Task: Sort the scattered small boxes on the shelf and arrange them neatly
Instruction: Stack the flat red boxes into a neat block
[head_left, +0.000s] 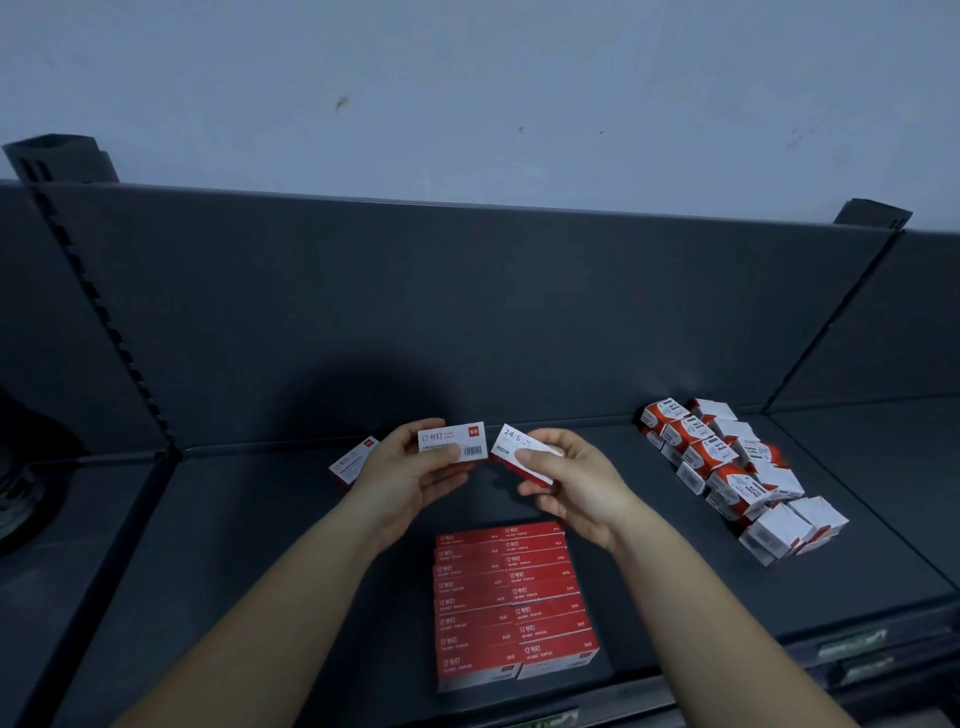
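Red-and-white boxes are pinched in both hands over the dark shelf (260, 545): the left hand (410, 478) grips a level box (451, 440), the right hand (571, 483) a tilted box (519, 447), long sides crosswise, just beyond the neat rows (511, 603).

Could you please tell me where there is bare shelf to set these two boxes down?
The shelf is bare left of the red block, in front of the loose box. A bare strip runs between that block and the right-hand pile. The middle is crowded: the left hand grips a barcode box and the right hand a 24/6 box there.
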